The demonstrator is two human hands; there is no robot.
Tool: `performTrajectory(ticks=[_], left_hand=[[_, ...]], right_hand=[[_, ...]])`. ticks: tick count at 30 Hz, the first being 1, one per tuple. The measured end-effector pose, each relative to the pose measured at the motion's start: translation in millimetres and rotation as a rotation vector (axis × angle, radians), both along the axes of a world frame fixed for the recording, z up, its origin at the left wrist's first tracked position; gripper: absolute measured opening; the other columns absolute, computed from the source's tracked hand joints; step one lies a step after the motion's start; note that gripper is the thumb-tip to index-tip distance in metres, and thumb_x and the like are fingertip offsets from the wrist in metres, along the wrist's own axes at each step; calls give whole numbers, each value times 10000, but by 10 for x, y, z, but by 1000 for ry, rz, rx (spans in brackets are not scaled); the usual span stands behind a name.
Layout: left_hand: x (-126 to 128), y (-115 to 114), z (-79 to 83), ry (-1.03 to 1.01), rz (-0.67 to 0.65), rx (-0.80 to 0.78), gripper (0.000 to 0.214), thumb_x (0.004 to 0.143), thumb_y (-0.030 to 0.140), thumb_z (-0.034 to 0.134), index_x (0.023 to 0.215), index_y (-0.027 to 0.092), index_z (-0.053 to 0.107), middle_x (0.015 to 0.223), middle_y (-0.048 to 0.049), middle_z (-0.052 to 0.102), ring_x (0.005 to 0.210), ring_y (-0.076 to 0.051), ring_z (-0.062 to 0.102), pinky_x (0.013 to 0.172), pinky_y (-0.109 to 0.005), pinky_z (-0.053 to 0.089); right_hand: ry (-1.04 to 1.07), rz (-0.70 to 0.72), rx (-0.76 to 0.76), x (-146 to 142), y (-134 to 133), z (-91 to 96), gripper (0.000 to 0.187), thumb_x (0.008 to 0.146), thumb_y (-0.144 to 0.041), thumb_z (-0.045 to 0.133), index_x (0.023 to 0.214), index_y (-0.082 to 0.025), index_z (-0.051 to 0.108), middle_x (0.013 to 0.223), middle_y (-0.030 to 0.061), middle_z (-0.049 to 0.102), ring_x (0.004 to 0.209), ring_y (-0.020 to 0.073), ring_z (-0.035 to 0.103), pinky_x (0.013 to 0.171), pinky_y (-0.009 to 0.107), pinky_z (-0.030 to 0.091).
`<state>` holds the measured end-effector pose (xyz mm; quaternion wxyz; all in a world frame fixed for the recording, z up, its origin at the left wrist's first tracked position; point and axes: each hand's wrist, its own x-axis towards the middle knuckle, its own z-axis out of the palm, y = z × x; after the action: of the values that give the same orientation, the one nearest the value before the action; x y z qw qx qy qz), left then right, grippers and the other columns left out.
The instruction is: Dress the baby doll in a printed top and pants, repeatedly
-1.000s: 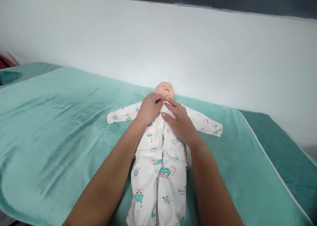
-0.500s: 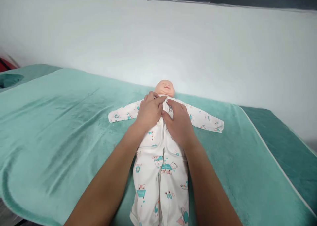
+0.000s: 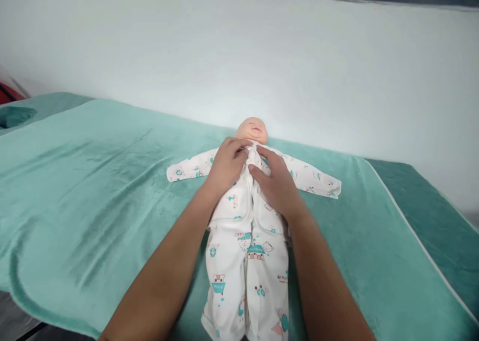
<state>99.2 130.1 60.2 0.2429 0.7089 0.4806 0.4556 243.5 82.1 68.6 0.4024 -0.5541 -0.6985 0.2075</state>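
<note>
A baby doll [image 3: 252, 130] lies on its back, its head pointing away from me. It wears a white printed long-sleeved top [image 3: 234, 206] with its sleeves spread to both sides, and matching trousers [image 3: 258, 286]. My left hand [image 3: 229, 164] is at the left side of the front opening, just below the neck, its curled fingers gripping the fabric. Across the opening, my right hand [image 3: 275, 179] has its thumb and forefinger on the opposite edge, with folds of cloth between them. The front edges meet near the collar; the exact fastening is hidden by my fingers.
A light green plush blanket [image 3: 93, 181] with some creases lies under the doll. Darker green cloth [image 3: 419, 206] shows on the right. Behind the doll's head stands a white wall [image 3: 239, 57]. Something red [image 3: 9, 94] is at the far left.
My fingertips have moved slightly apart at the collar, and more of the front opening shows between my hands. The whole view has shifted a little.
</note>
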Motion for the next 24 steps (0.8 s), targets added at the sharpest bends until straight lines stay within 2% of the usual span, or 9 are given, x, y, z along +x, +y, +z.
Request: performTrajectory(ticks=[3, 6, 9, 13, 15, 19, 24], left_hand=[[-56, -40, 35, -243, 12, -94, 204, 886, 248, 541, 993, 205, 709, 1044, -36, 675, 939, -165, 613, 888, -294, 480], [-146, -120, 122, -293, 5, -198, 149, 866, 323, 599, 883, 210, 693, 819, 4, 654, 723, -133, 557, 693, -265, 456], [-242, -193, 215, -216, -107, -323, 196, 858, 407, 634, 824, 219, 674, 672, 22, 556, 547, -105, 446, 517, -250, 366], [-320, -219, 276, -111, -205, -376, 191, 812, 418, 697, 880, 239, 695, 643, 21, 501, 529, -114, 454, 432, -237, 344], [-336, -211, 276, -94, -222, -365, 175, 802, 400, 707, 872, 242, 688, 641, 20, 483, 538, -119, 463, 416, -232, 354], [-325, -203, 265, -104, -232, -365, 156, 817, 380, 696, 829, 230, 658, 635, 18, 501, 519, -109, 449, 414, -233, 347], [-193, -242, 272, -265, -220, -274, 144, 855, 348, 668, 834, 206, 654, 713, 7, 585, 577, -93, 457, 522, -242, 371]], right_hand=[[-54, -179, 84, -63, -71, 12, 357, 875, -344, 603, 1216, -240, 586, 1309, 107, 635, 1277, 305, 514, 1077, 522, 382], [-185, -351, 114, -158, -154, 55, 201, 878, -332, 594, 1038, -210, 591, 1125, 127, 649, 1072, 304, 571, 933, 498, 433], [-241, -327, 79, -199, -190, 106, 103, 906, -321, 542, 879, -222, 548, 948, 94, 634, 832, 234, 557, 760, 397, 434], [-221, -302, 24, -104, -157, 173, 143, 868, -251, 534, 731, -235, 496, 747, 38, 605, 645, 174, 470, 633, 340, 363], [-120, -249, -35, -11, -132, 212, 136, 832, -222, 547, 699, -235, 520, 681, 15, 599, 604, 159, 467, 594, 323, 355], [248, -155, -203, 117, -113, 282, 103, 807, -298, 627, 729, -230, 618, 618, -17, 577, 547, 133, 469, 497, 280, 357], [576, -104, -307, 39, -118, 272, 176, 780, -395, 709, 800, -228, 660, 619, -41, 534, 475, 90, 391, 382, 227, 281]])
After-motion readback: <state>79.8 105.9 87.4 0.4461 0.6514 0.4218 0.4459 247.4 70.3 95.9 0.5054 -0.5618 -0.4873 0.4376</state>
